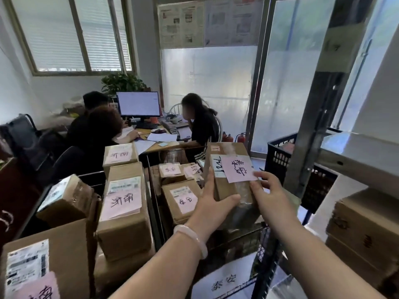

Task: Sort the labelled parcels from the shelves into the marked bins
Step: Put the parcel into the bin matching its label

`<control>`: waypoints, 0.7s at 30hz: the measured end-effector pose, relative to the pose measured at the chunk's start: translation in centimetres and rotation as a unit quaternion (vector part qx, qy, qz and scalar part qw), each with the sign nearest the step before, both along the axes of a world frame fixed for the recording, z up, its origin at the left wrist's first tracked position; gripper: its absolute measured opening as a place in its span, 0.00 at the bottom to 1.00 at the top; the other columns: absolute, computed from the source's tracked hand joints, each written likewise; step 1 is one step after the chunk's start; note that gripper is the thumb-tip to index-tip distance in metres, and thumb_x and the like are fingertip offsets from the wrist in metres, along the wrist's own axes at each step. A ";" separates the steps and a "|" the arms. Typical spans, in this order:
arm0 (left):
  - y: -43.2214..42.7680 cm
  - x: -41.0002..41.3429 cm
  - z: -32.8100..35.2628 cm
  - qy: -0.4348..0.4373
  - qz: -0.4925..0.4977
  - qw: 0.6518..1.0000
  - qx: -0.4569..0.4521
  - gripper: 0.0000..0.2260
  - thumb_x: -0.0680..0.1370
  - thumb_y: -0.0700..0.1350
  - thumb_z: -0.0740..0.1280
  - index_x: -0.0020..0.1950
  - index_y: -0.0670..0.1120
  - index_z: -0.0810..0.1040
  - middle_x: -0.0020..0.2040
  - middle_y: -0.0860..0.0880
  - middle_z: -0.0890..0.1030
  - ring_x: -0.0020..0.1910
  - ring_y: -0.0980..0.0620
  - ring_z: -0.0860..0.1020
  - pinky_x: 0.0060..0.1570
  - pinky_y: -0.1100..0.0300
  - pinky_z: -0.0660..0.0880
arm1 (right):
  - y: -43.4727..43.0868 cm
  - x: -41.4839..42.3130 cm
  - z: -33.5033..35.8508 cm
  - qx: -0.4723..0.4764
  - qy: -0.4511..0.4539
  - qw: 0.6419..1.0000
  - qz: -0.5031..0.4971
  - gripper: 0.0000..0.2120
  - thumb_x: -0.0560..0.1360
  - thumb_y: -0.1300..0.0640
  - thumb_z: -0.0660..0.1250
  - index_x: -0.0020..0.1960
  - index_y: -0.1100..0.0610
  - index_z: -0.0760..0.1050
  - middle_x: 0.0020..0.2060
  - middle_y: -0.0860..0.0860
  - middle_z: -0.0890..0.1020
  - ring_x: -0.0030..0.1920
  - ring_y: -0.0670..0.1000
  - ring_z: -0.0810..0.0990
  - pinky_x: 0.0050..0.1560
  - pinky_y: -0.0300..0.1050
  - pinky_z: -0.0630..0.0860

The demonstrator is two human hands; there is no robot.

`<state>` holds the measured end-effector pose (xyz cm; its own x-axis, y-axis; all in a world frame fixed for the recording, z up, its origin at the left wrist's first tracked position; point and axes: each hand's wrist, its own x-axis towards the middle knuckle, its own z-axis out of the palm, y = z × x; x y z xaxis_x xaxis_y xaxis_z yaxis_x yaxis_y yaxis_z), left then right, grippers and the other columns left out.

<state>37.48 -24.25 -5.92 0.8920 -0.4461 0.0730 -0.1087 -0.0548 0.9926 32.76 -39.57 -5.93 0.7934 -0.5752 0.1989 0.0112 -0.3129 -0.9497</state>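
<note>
Cardboard parcel [232, 182] looking stiff, fairly light; left hand [212, 203] and right hand [269, 190] are clamping its near corners. Glossy tape between the palms could be slippery

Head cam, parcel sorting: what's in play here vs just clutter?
In play:
- brown cardboard parcel with pink handwritten label, held by left hand and right hand
- black wire bin with matching pink-labelled boxes
- neighbouring box stack with pink label
- grey metal shelf

Clutter:
- computer monitor
- potted green plant
- red fire extinguishers
- black plastic crate
</note>
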 end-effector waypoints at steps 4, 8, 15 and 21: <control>-2.2 4.0 -1.5 0.016 -0.006 0.999 0.045 0.46 0.69 0.57 0.72 0.79 0.67 0.47 0.73 0.49 0.70 0.69 0.46 0.71 0.71 0.46 0.69 | -2.3 4.0 -1.8 -0.019 0.032 0.999 -0.017 0.08 0.78 0.48 0.65 0.56 0.38 0.72 0.49 0.39 0.76 0.49 0.41 0.76 0.46 0.42 0.74; -4.6 5.7 -3.8 0.045 -0.018 0.996 0.072 0.45 0.70 0.59 0.73 0.77 0.70 0.46 0.75 0.47 0.67 0.72 0.46 0.69 0.73 0.49 0.66 | -5.0 6.5 -3.2 -0.049 0.071 0.996 -0.006 0.12 0.78 0.52 0.66 0.60 0.43 0.75 0.52 0.44 0.78 0.52 0.45 0.77 0.53 0.42 0.72; -7.3 7.8 -6.8 -0.009 -0.023 0.987 0.160 0.32 0.76 0.58 0.71 0.78 0.60 0.62 0.77 0.47 0.63 0.75 0.48 0.64 0.75 0.52 0.62 | -7.6 8.5 -5.3 -0.061 0.141 0.988 -0.012 0.16 0.79 0.55 0.65 0.66 0.48 0.74 0.62 0.53 0.78 0.61 0.52 0.75 0.63 0.47 0.71; -8.8 8.8 -7.0 -0.005 -0.007 0.981 0.195 0.33 0.75 0.66 0.66 0.78 0.65 0.59 0.78 0.48 0.58 0.77 0.45 0.60 0.74 0.49 0.61 | -6.8 6.9 -4.5 -0.194 0.121 0.974 0.004 0.22 0.79 0.51 0.64 0.72 0.44 0.67 0.71 0.48 0.69 0.71 0.47 0.64 0.68 0.42 0.61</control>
